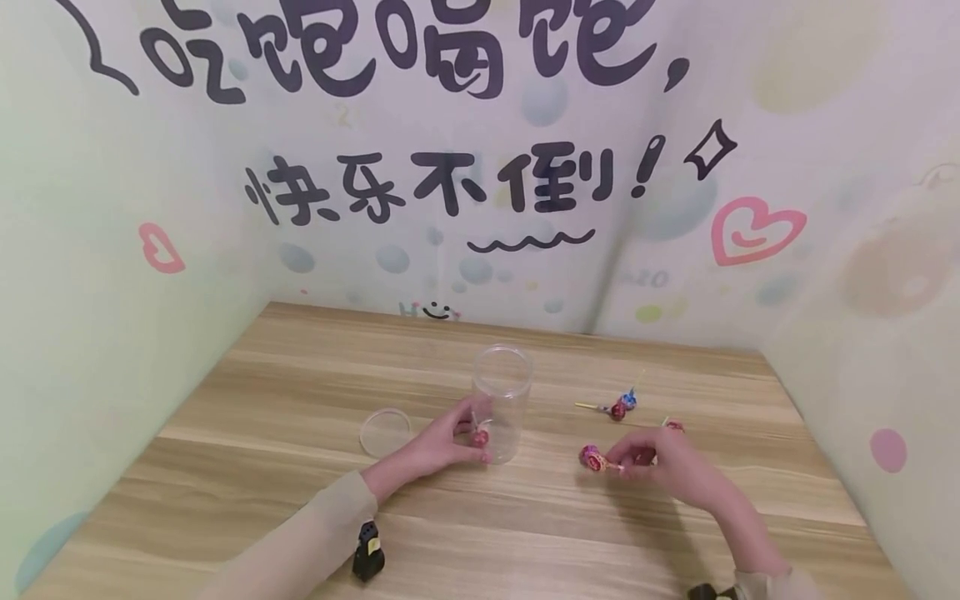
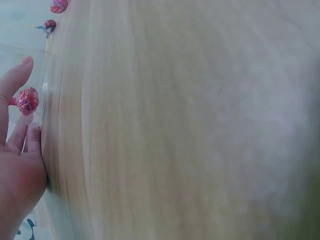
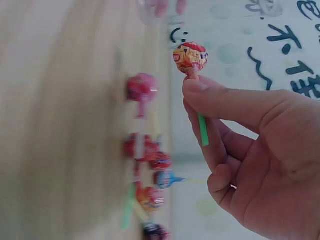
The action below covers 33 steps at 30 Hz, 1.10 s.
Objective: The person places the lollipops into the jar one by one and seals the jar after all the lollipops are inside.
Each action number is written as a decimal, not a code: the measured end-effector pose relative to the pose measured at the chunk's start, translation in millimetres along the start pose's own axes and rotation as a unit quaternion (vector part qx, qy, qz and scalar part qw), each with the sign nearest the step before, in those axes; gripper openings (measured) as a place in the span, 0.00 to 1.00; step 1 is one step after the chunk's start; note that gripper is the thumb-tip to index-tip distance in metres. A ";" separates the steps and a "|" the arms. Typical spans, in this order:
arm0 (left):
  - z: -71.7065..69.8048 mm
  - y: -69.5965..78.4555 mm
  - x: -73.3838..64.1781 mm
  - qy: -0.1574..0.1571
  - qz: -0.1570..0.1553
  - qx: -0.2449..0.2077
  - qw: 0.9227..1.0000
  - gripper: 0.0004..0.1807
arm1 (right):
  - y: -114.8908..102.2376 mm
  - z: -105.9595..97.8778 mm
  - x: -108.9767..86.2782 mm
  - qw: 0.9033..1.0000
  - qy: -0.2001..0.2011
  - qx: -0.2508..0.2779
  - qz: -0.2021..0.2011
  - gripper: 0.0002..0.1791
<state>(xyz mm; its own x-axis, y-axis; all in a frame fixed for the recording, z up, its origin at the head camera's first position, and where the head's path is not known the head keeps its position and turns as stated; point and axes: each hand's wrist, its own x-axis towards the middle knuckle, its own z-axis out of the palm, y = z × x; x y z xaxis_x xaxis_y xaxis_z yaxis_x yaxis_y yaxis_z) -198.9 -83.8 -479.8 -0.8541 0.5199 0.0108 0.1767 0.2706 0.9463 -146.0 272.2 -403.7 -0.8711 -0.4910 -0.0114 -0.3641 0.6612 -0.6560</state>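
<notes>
The left grip (image 1: 442, 442) curls around a clear jar (image 1: 512, 417), upright toward the desk's (image 1: 487, 533) back edge. The right grip (image 1: 671, 467) pinches an orange-wrapped lollipop (image 3: 190, 56) between jar and right edge — other lollipops (image 1: 618, 411) lie near it.

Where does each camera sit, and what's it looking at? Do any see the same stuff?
Head: on the person's head, facing forward and down at the table, clear jar and wall; left hand, right hand and both sleeves show.
Left wrist: on that wrist, facing mostly table; the left hand shows at the left edge.
Right wrist: on that wrist, facing a lollipop pinched in the right hand, which shows large.
Head and right wrist both show right hand and wall.
</notes>
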 end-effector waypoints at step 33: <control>-1.8 1.5 -0.7 -0.007 -0.007 -0.010 1.000 0.46 | -108.5 -84.4 93.4 0.993 -0.030 -0.075 -0.080 0.08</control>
<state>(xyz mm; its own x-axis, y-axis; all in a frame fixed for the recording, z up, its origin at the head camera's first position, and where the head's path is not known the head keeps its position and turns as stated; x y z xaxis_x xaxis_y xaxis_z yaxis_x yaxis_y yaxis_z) -198.9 -85.2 -477.8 -0.8492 0.5281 -0.0080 0.1541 0.2621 0.9527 -215.7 202.5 -269.9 -0.7783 -0.6269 0.0367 -0.5461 0.6468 -0.5324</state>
